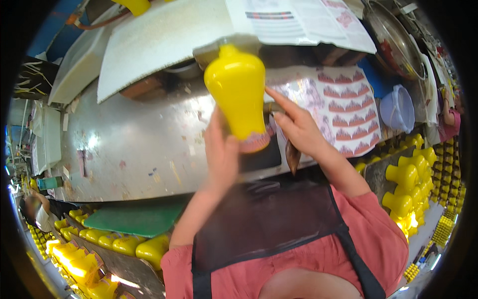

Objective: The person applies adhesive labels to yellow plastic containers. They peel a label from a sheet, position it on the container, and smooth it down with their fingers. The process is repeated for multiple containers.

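Note:
A glossy yellow bottle [235,89] with broad shoulders and a narrow neck stands or is held over the metal table. A pink-and-purple patterned band [255,142] runs round its base. My left hand [221,152] grips its lower left side, slightly blurred, thumb near the band. My right hand [298,124] is at the bottle's right side, index finger stretched toward it. Under that palm, a tool with a brown tapered handle [293,158] is held; its working end is partly hidden by the fingers. Beneath the bottle lies a dark pad [269,154].
Printed sheets of crown-like patterns [348,107] lie right on the metal table [134,144]. Behind the bottle is a raised white board [164,40]. A pale blue bucket [397,108] sits at right. Yellow bottles [408,184] crowd the right and lower left, near a green board [134,218].

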`<action>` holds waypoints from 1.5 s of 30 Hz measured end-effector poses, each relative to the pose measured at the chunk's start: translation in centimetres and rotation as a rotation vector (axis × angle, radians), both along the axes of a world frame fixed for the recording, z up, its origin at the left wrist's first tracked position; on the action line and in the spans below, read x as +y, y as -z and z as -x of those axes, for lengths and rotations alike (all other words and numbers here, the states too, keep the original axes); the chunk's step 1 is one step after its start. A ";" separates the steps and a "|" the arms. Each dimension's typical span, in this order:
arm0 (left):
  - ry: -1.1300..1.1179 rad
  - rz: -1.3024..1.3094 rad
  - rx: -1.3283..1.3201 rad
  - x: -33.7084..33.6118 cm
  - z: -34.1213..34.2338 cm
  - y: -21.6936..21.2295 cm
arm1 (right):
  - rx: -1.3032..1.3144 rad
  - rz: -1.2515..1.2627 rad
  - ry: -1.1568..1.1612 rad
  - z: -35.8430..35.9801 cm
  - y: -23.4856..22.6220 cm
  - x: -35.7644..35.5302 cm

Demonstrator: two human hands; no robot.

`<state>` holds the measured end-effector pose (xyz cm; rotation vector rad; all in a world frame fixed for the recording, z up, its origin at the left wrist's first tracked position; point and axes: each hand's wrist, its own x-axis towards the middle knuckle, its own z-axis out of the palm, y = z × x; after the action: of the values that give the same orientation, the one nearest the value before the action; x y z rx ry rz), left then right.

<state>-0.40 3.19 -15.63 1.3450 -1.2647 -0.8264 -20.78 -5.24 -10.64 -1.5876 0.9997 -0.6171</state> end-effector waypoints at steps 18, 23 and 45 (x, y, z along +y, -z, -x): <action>0.060 0.013 0.074 -0.6 0.5 -0.3 | 0.022 0.021 0.062 -1.5 0.4 2.5; 0.077 0.005 0.115 -0.4 0.4 -0.1 | 0.016 0.035 0.079 -1.3 1.4 2.6; 0.111 0.004 0.069 -0.7 -0.1 0.6 | -0.064 0.110 0.055 -1.1 1.7 2.4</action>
<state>-0.31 2.50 -16.26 1.2414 -1.2948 -0.9390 -19.67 -2.88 -12.36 -1.6302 0.9789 -0.7672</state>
